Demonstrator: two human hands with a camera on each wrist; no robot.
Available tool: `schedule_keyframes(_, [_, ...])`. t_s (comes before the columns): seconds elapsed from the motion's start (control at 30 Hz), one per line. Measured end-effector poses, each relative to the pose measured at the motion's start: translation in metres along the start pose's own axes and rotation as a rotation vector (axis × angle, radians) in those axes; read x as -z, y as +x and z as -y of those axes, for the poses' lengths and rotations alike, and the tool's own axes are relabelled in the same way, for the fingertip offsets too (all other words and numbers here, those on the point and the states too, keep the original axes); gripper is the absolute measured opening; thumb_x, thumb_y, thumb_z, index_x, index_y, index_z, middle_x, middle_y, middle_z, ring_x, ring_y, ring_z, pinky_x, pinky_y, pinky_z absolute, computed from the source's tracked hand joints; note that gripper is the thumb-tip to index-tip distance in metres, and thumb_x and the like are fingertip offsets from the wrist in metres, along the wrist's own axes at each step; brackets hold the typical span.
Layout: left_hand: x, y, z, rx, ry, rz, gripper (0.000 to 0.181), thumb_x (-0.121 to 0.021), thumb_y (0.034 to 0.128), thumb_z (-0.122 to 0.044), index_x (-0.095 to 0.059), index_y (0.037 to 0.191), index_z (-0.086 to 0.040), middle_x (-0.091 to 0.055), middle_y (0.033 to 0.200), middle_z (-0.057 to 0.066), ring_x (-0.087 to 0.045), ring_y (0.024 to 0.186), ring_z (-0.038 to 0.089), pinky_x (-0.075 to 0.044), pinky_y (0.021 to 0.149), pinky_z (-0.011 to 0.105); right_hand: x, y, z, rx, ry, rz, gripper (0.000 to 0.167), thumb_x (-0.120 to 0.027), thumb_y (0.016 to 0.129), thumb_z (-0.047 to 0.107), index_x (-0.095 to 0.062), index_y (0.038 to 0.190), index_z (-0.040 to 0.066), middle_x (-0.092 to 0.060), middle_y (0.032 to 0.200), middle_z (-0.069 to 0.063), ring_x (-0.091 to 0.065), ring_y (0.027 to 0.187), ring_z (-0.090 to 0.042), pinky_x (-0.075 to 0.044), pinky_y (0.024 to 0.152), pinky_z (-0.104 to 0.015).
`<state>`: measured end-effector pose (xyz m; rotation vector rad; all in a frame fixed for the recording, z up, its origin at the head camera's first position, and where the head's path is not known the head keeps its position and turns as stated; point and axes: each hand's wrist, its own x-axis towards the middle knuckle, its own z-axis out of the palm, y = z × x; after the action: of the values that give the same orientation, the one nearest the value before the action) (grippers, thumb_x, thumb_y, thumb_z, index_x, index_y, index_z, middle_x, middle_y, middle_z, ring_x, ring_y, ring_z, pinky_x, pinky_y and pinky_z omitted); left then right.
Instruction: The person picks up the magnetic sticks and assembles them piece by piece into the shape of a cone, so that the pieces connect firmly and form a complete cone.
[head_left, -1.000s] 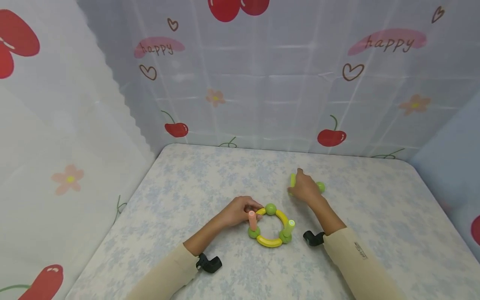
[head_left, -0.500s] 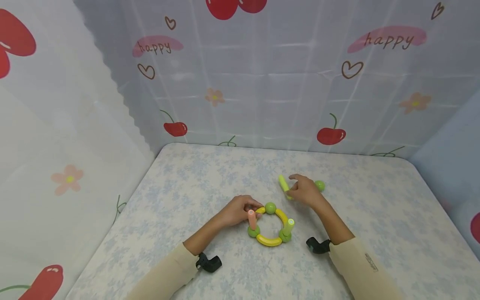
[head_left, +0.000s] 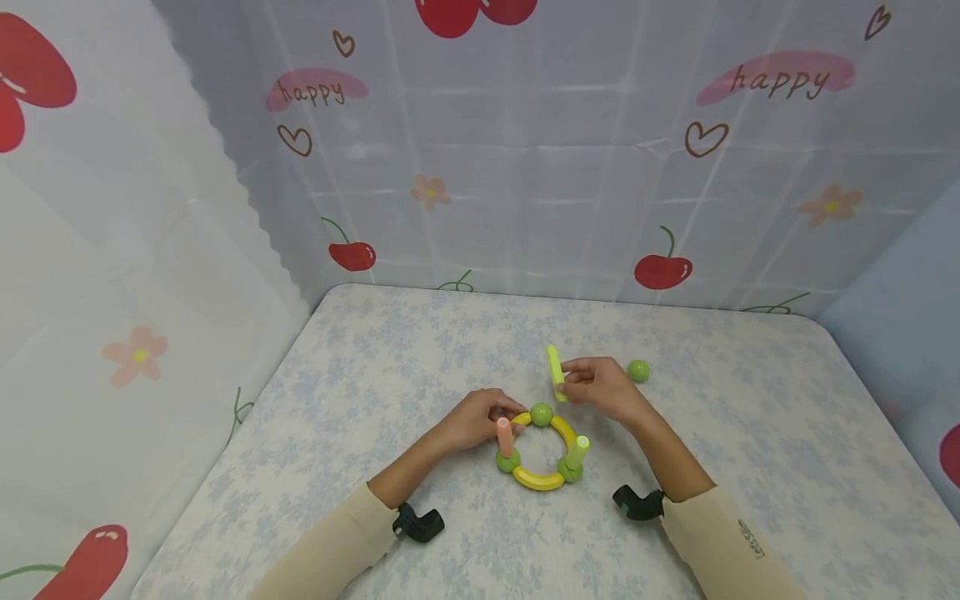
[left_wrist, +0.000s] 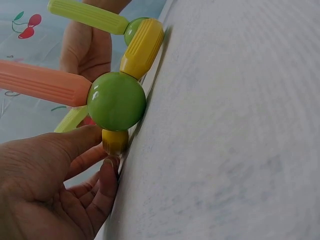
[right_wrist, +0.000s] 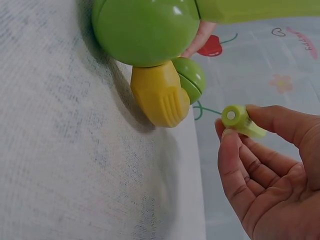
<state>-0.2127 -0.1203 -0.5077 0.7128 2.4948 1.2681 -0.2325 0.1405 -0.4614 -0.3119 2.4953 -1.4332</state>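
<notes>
On the table lies a ring of yellow curved magnetic rods joined by green balls. An orange rod stands up from its left ball, a light green rod from its right ball. My left hand pinches the ring's back-left yellow rod between thumb and fingers. Just behind the ring, my right hand pinches a yellow-green rod near its lower end. In the right wrist view, a round silvery spot shows on that rod's end.
A loose green ball rests on the table behind my right hand. The table has a pale blue floral cover. A printed curtain rises along its back edge, with another sheet at the left.
My right hand has brought the yellow-green rod left and toward the ring, away from the loose ball, and tipped it. My left hand and the ring stay put.
</notes>
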Motion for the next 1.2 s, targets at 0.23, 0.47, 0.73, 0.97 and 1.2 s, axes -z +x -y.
schedule_keyframes(0.23, [0.0006,0.0006,0.0005,-0.006,0.003,-0.003,0.03,-0.079,0.0915,-0.024,-0.077,0.119,-0.013,-0.068,0.095,-0.004,-0.05,0.065,0.008,-0.044,0.058,0.023,0.0006,-0.0016,0.0008,0.053,0.073,0.053,0.05,-0.075,0.094,0.017,-0.059,0.135,-0.007,-0.072,0.106,-0.014,-0.073,0.086,-0.027,-0.059,0.08,-0.044])
schedule_keyframes(0.47, [0.001,0.0002,0.0005,-0.008,0.0,0.0,0.03,-0.079,0.0919,-0.024,-0.076,0.12,-0.013,-0.067,0.096,-0.004,-0.05,0.064,0.008,-0.044,0.058,0.022,-0.0001,-0.002,0.0008,0.141,0.136,0.127,0.04,-0.075,0.092,0.01,-0.063,0.125,-0.007,-0.071,0.104,-0.015,-0.071,0.086,-0.023,-0.06,0.076,-0.043])
schedule_keyframes(0.73, [0.0001,-0.0009,-0.0007,0.003,-0.03,0.006,0.03,-0.079,0.0917,-0.025,-0.077,0.119,-0.013,-0.067,0.095,-0.005,-0.052,0.065,0.009,-0.045,0.058,0.023,-0.0043,-0.0017,0.0004,0.2,0.115,0.163,0.026,-0.079,0.088,0.007,-0.07,0.112,-0.001,-0.071,0.102,-0.012,-0.069,0.094,-0.024,-0.058,0.079,-0.032])
schedule_keyframes(0.97, [-0.0004,-0.001,0.0006,-0.001,-0.034,0.001,0.03,-0.079,0.0915,-0.025,-0.077,0.119,-0.013,-0.067,0.096,-0.005,-0.053,0.065,0.009,-0.045,0.057,0.024,-0.0063,-0.0021,-0.0004,0.281,0.054,0.18,0.019,-0.08,0.088,0.006,-0.073,0.105,0.004,-0.073,0.1,-0.009,-0.069,0.097,-0.026,-0.056,0.084,-0.034])
schedule_keyframes(1.2, [-0.0001,-0.0013,0.0007,0.001,-0.011,0.001,0.029,-0.079,0.0915,-0.026,-0.077,0.118,-0.014,-0.066,0.094,-0.007,-0.051,0.065,0.009,-0.044,0.057,0.023,-0.0076,-0.0008,-0.0036,0.316,0.06,0.208,0.016,-0.078,0.088,0.004,-0.073,0.103,0.006,-0.073,0.101,-0.008,-0.069,0.098,-0.027,-0.056,0.083,-0.035])
